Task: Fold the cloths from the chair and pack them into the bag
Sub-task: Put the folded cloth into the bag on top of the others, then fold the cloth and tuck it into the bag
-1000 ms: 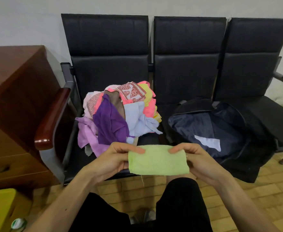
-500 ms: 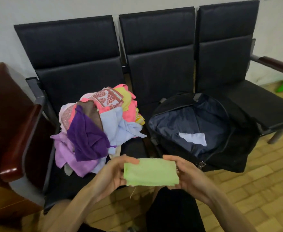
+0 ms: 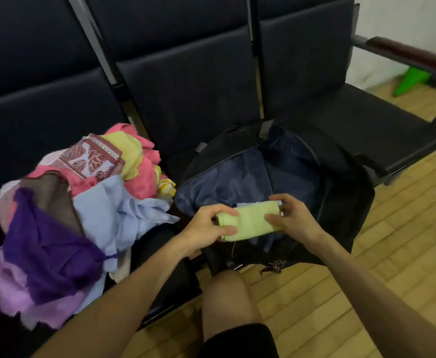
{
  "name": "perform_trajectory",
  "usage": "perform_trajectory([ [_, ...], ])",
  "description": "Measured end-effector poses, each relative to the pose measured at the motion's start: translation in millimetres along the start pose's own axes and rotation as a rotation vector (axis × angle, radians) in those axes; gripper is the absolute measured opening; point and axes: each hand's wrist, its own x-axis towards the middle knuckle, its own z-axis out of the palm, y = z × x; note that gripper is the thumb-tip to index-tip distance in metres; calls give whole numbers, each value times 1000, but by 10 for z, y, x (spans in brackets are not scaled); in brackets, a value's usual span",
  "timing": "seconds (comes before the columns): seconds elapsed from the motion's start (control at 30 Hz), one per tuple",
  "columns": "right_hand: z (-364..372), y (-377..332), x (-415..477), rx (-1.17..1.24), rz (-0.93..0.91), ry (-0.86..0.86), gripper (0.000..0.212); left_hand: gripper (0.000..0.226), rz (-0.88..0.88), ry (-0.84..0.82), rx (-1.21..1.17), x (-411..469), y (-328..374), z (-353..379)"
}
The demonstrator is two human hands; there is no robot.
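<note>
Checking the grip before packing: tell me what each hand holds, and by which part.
Both hold the folded green cloth over the open bag: the left hand pinches its left end, the right hand its right end.

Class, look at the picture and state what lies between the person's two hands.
In the head view, the folded green cloth lies between the left hand and the right hand, each gripping one end.
</note>
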Motion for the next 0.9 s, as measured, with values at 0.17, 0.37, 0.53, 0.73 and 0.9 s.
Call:
perform_trajectory([
  [0.17, -170, 257, 800, -105, 99, 102, 44, 34, -22, -7, 290, 964, 76, 226],
  [0.37, -53, 554, 1105, -306, 174, 121, 49, 36, -100, -72, 404, 1254, -201, 444],
  [0.53, -13, 556, 1172, -484, 137, 104, 45, 40, -59, -74, 517, 1318, -343, 515],
  [0.73, 36, 605, 1072, -671, 91, 117, 53, 40, -32, -32, 553, 1251, -423, 540],
  [0.9, 57, 316, 838, -647, 79, 230, 70, 30, 87, 10, 548, 962, -183, 262],
])
